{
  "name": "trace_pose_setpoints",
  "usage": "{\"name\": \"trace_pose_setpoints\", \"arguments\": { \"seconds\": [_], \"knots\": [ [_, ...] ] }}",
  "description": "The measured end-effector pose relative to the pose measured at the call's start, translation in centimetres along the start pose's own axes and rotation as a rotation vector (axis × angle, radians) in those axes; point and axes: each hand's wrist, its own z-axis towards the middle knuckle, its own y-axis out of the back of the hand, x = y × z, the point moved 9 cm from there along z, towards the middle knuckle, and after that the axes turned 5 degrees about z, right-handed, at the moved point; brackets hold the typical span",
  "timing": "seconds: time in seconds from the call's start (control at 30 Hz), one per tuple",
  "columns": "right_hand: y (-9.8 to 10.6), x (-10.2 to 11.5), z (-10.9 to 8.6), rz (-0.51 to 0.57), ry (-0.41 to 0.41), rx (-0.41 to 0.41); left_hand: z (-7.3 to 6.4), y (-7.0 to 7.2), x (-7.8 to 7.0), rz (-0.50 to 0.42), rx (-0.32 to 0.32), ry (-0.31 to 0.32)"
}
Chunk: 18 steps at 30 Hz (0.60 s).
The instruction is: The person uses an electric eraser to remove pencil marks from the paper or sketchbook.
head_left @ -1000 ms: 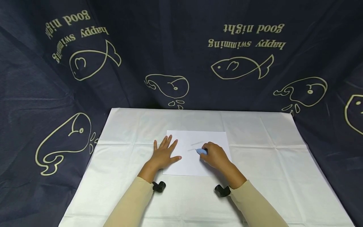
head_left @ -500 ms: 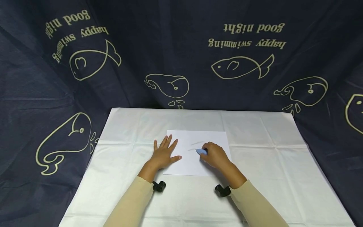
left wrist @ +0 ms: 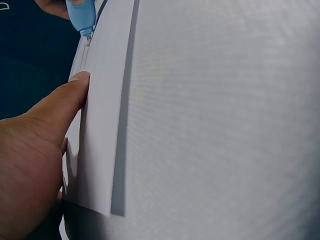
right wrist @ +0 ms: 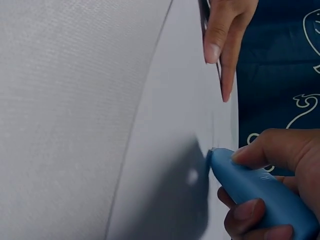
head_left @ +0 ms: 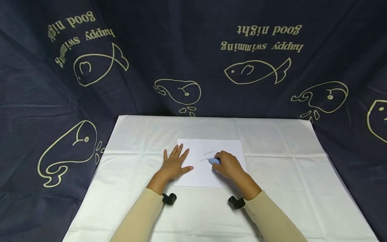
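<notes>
A white sheet of paper (head_left: 196,178) lies on the white-covered table, with faint grey lines (head_left: 208,153) across its middle. My left hand (head_left: 173,166) rests on the paper's left side, fingers spread and thumb pointing inward. In my right hand (head_left: 230,165) I grip a thick light-blue electric eraser (head_left: 214,161), its narrow tip aimed left by the lower line. The right wrist view shows the thumb on top of the eraser (right wrist: 262,187) and the fingers curled beneath it. Its tip is at the paper surface; the left wrist view also shows that tip beside thin lines.
The white tablecloth (head_left: 278,188) has fold creases and spreads around the paper. Behind the table hangs a dark blue curtain (head_left: 181,40) printed with fish, whales and lettering. Black wrist cameras sit at the left cuff (head_left: 169,199) and the right cuff (head_left: 237,202).
The right hand and the electric eraser have shifted very slightly left. The left hand stays spread on the paper, and the grey lines look the same.
</notes>
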Motion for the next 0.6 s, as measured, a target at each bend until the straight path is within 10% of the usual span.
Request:
{"name": "trace_pose_setpoints", "arguments": {
  "seconds": [0.6],
  "knots": [
    [-0.44,0.08,0.51,0.022,-0.006,0.019,0.15,-0.12,0.24,0.005,-0.008,-0.004]
  ]
}}
